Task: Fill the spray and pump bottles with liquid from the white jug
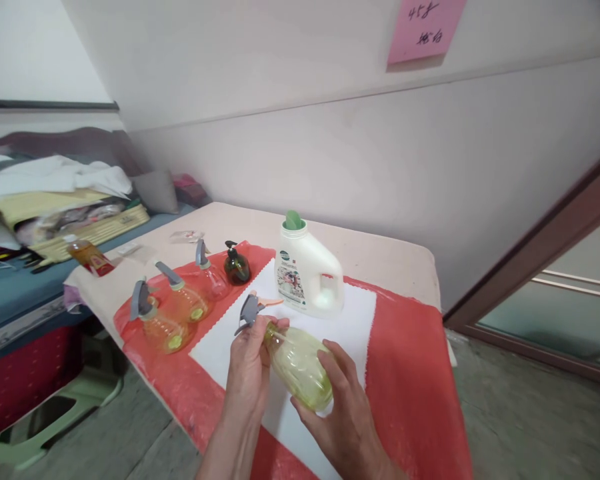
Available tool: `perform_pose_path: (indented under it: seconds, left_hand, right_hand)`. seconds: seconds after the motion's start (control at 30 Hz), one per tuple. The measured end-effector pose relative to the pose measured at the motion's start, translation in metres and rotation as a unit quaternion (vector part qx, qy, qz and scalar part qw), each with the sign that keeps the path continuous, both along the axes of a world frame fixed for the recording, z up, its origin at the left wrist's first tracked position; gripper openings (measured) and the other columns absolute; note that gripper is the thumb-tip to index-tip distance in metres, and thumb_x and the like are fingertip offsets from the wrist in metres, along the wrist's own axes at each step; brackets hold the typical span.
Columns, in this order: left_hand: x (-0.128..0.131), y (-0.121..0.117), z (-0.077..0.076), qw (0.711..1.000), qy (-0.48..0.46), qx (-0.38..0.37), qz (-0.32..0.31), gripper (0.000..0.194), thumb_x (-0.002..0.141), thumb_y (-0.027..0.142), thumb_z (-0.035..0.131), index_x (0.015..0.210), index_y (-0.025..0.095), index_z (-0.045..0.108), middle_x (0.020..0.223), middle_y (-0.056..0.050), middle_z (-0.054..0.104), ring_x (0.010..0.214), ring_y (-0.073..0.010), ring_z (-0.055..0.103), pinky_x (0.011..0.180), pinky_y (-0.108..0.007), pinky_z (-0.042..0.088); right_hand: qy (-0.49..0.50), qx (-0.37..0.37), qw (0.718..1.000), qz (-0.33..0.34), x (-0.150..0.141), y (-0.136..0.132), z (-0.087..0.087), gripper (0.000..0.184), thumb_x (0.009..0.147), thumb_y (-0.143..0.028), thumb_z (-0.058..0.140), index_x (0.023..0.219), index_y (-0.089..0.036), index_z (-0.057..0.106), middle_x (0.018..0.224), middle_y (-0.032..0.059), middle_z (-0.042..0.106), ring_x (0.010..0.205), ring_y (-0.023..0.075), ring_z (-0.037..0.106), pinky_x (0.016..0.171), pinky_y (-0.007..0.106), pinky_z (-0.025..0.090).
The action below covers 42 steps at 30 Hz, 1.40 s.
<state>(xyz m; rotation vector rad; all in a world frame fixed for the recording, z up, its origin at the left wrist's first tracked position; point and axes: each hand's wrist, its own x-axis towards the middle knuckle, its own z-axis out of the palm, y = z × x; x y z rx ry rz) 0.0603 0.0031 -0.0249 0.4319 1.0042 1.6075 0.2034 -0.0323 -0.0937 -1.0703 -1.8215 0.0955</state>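
Note:
A clear yellow-green spray bottle (300,367) is tilted in both my hands above the white sheet. My left hand (253,357) closes around its neck, just below the grey spray head (250,311) with an orange trigger. Around the lower body of the bottle, my right hand (343,400) wraps its fingers and thumb. A little yellowish liquid seems to sit at the bottom. Just beyond my hands stands a large white jug (307,273) with a handle and a printed label; something green (294,221) shows at its mouth.
On the red cloth (405,360) at left stand two yellowish spray bottles (167,330), a pink spray bottle (213,280) and a dark pump bottle (237,268). A drink bottle (90,257) is at the table's left edge. The wall (330,153) rises behind; a stool (55,423) is lower left.

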Motion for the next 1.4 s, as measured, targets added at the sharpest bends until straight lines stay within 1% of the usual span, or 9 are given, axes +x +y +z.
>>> perform_pose_path:
  seconds: [0.63,0.77,1.0,1.1,1.2,1.27,1.3,1.33,1.4]
  left_hand:
    - [-0.005,-0.001,0.003,0.997,0.077,0.009,-0.019,0.034,0.073,0.043,0.076,0.087,0.013,0.072,0.088,-0.012,0.075,0.078,-0.0216,0.069,0.073,-0.032,0.051]
    - [-0.006,-0.001,0.006,0.998,0.052,0.014,-0.033,0.031,0.073,0.041,0.077,0.084,0.013,0.071,0.084,-0.011,0.075,0.075,-0.0204,0.068,0.071,-0.031,0.051]
    - [-0.004,0.001,0.006,0.997,0.012,0.029,-0.077,0.027,0.080,0.041,0.072,0.086,0.014,0.071,0.087,-0.012,0.075,0.085,-0.0215,0.069,0.081,-0.033,0.049]
    - [-0.005,0.001,0.006,0.996,0.009,0.026,-0.086,0.026,0.080,0.040,0.072,0.084,0.014,0.071,0.086,-0.011,0.075,0.089,-0.0225,0.069,0.085,-0.033,0.049]
    - [-0.004,-0.002,0.009,0.993,0.008,0.029,-0.110,0.025,0.079,0.040,0.072,0.083,0.015,0.071,0.088,-0.011,0.075,0.086,-0.0233,0.069,0.080,-0.033,0.049]
    - [-0.002,-0.004,0.011,0.991,0.000,0.033,-0.126,0.026,0.079,0.042,0.071,0.083,0.016,0.070,0.091,-0.011,0.074,0.085,-0.0252,0.069,0.074,-0.034,0.051]
    - [0.000,-0.005,0.012,0.991,-0.006,0.034,-0.126,0.027,0.079,0.044,0.070,0.083,0.017,0.070,0.091,-0.011,0.074,0.084,-0.0263,0.069,0.071,-0.035,0.051]
    - [0.002,-0.006,0.011,0.992,-0.013,0.035,-0.119,0.028,0.079,0.045,0.070,0.083,0.017,0.069,0.091,-0.011,0.074,0.084,-0.0272,0.069,0.069,-0.035,0.051]
    - [0.006,-0.007,0.009,0.995,-0.018,0.041,-0.089,0.026,0.080,0.044,0.069,0.082,0.018,0.068,0.088,-0.010,0.073,0.085,-0.0269,0.069,0.070,-0.035,0.051]
  right_hand:
    - [0.043,-0.034,0.998,-0.006,0.000,-0.005,0.012,0.077,0.068,-0.018,0.068,0.137,-0.023,0.035,0.129,0.0158,0.050,0.117,0.0310,0.056,0.089,0.047,0.057]
    - [0.114,-0.122,0.986,0.029,0.000,-0.005,0.018,0.082,0.060,-0.016,0.070,0.134,-0.027,0.037,0.125,0.0101,0.054,0.114,0.0286,0.058,0.089,0.041,0.056]
    - [0.277,-0.296,0.910,0.092,0.006,-0.003,0.025,0.077,0.058,-0.017,0.074,0.127,-0.030,0.043,0.125,0.0044,0.058,0.114,0.0251,0.057,0.095,0.037,0.049]
    - [0.379,-0.373,0.833,0.153,0.006,-0.002,0.031,0.068,0.060,-0.031,0.080,0.120,-0.027,0.050,0.108,0.0031,0.065,0.094,0.0216,0.064,0.077,0.031,0.053]
    - [0.509,-0.533,0.634,0.233,0.005,0.000,0.039,0.063,0.073,-0.069,0.062,0.113,-0.020,0.054,0.079,0.0038,0.068,0.053,0.0147,0.062,0.043,0.021,0.039]
    - [0.559,-0.623,0.496,0.233,0.004,0.001,0.043,0.070,0.080,-0.078,0.041,0.112,-0.017,0.054,0.070,0.0059,0.068,0.040,0.0115,0.057,0.037,0.017,0.029]
    - [0.571,-0.649,0.450,0.224,0.003,0.002,0.044,0.071,0.082,-0.079,0.036,0.113,-0.017,0.053,0.069,0.0068,0.069,0.037,0.0110,0.057,0.035,0.016,0.026]
    - [0.581,-0.659,0.427,0.214,0.001,0.002,0.045,0.071,0.083,-0.078,0.034,0.115,-0.017,0.052,0.069,0.0072,0.069,0.037,0.0112,0.057,0.034,0.015,0.025]
    - [0.594,-0.655,0.421,0.200,-0.001,0.002,0.046,0.069,0.085,-0.075,0.035,0.120,-0.018,0.050,0.071,0.0056,0.069,0.037,0.0132,0.059,0.032,0.016,0.027]
